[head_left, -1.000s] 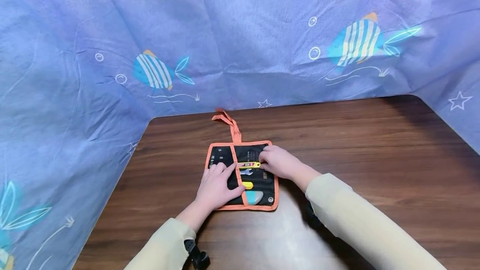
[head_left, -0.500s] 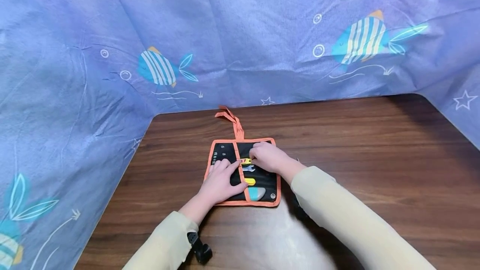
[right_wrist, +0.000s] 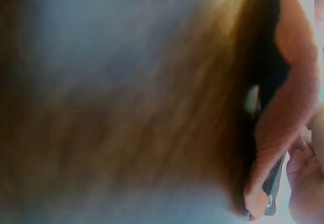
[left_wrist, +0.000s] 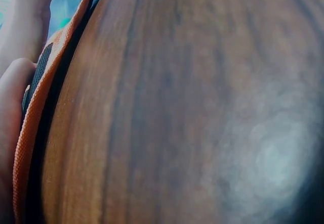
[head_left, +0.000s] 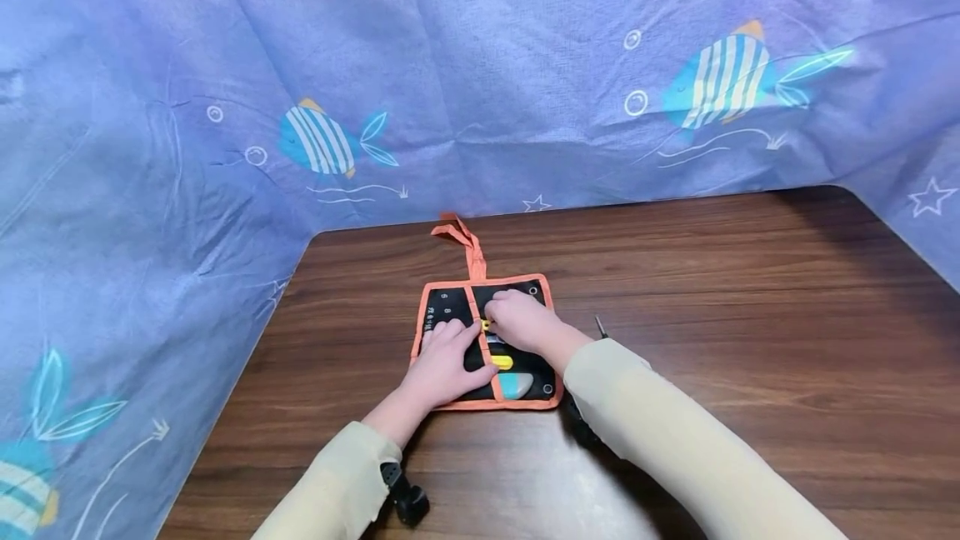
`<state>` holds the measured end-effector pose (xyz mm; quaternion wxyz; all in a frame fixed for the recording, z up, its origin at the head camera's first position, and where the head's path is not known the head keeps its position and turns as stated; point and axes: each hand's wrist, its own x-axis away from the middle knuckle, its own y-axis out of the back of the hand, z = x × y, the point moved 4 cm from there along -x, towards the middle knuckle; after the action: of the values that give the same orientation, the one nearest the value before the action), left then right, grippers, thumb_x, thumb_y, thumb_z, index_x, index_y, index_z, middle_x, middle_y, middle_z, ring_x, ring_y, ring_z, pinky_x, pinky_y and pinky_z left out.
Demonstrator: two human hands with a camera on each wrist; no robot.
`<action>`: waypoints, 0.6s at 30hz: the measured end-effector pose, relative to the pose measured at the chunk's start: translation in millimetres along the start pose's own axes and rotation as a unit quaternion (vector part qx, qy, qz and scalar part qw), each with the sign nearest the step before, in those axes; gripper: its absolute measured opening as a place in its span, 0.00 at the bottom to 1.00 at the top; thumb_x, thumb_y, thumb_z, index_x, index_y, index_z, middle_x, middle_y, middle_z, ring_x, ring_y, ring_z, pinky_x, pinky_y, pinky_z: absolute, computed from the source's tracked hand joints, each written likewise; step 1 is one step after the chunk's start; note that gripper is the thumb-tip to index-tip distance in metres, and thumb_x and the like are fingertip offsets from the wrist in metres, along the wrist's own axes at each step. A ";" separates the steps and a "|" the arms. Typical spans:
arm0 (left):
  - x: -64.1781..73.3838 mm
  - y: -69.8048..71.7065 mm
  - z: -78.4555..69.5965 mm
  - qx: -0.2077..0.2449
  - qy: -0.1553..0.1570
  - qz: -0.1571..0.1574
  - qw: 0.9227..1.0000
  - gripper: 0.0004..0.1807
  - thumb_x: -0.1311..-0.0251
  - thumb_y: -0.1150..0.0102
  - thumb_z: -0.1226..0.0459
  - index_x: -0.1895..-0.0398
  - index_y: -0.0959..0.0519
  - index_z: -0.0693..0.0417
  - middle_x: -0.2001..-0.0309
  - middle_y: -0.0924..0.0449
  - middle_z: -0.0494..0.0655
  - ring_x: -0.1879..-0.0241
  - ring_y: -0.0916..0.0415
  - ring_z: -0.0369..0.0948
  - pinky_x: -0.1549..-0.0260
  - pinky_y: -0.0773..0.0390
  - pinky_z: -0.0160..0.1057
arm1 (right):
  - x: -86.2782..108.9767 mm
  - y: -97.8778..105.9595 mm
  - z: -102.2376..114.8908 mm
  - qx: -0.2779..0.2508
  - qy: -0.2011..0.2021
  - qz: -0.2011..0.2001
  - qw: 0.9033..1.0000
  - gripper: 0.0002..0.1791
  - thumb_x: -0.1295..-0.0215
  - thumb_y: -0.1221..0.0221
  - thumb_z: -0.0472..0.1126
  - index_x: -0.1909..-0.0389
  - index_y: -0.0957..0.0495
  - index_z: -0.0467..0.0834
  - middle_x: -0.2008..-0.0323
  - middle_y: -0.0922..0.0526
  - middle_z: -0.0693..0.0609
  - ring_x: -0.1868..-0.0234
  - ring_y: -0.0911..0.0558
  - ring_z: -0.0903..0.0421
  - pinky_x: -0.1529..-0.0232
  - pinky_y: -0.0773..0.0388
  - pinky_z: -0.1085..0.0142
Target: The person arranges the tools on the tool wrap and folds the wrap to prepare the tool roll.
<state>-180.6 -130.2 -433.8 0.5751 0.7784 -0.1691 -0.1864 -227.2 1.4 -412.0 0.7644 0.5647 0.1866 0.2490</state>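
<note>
A black tool pouch (head_left: 525,282) with orange edging lies unfolded on the table. My left hand (head_left: 442,362) rests spread over its left part, index fingertip and thumb at the orange pocket band (head_left: 486,348). At that band my right hand (head_left: 519,319) pinches the end of a slim yellow tool (head_left: 486,325), whose far part is inside a pocket; little of it shows. Just below, a wrench (head_left: 495,339) is partly covered by the right hand. A yellow handle (head_left: 502,362) and a teal-and-grey handle (head_left: 515,385) also stick out of pockets.
An orange tie strap (head_left: 472,252) runs from the pouch's far edge across the wooden table (head_left: 712,290). A thin metal rod (head_left: 600,325) shows beside the right sleeve. Behind the table hangs a blue fish-print cloth (head_left: 495,65).
My right hand has moved left toward the pocket band, and the yellow tool has slid deeper into its pocket. The left hand stays on the pouch. The metal rod has come into view.
</note>
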 end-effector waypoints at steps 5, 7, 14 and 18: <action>-0.9 0.9 -3.0 -0.011 0.011 0.002 1.000 0.40 0.48 0.45 0.37 0.38 0.29 0.54 0.65 0.33 0.42 0.64 0.41 0.40 0.62 0.39 0.40 | 5.8 4.7 -5.2 -0.015 -0.005 0.022 1.000 0.09 0.37 0.41 0.46 0.63 0.17 0.44 0.69 0.24 0.53 0.64 0.24 0.57 0.57 0.27 0.63; 0.4 2.9 -2.4 -0.019 0.017 0.000 1.000 0.40 0.49 0.45 0.37 0.38 0.28 0.53 0.64 0.33 0.42 0.63 0.40 0.40 0.61 0.38 0.40 | 8.9 10.0 -7.6 -0.022 -0.004 0.030 0.999 0.13 0.36 0.42 0.48 0.59 0.18 0.44 0.65 0.23 0.52 0.61 0.24 0.56 0.55 0.27 0.62; -1.1 10.6 5.0 -0.034 0.040 0.001 0.999 0.41 0.50 0.48 0.33 0.38 0.29 0.48 0.59 0.30 0.45 0.60 0.37 0.42 0.59 0.36 0.45 | 33.3 39.2 -30.6 -0.043 -0.026 0.030 0.998 0.19 0.35 0.44 0.48 0.49 0.23 0.40 0.54 0.22 0.46 0.51 0.24 0.51 0.48 0.30 0.56; -4.2 14.6 18.1 -0.038 0.076 0.000 0.996 0.45 0.51 0.51 0.30 0.35 0.32 0.47 0.54 0.32 0.48 0.56 0.38 0.46 0.57 0.38 0.49 | 54.9 55.7 -46.9 -0.042 -0.042 0.025 0.998 0.22 0.36 0.43 0.48 0.47 0.24 0.37 0.55 0.23 0.45 0.54 0.24 0.50 0.51 0.29 0.54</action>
<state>-193.8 -147.4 -424.3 0.6158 0.7677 -0.1175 -0.1328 -218.9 83.2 -372.8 0.7884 0.5461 0.1297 0.2518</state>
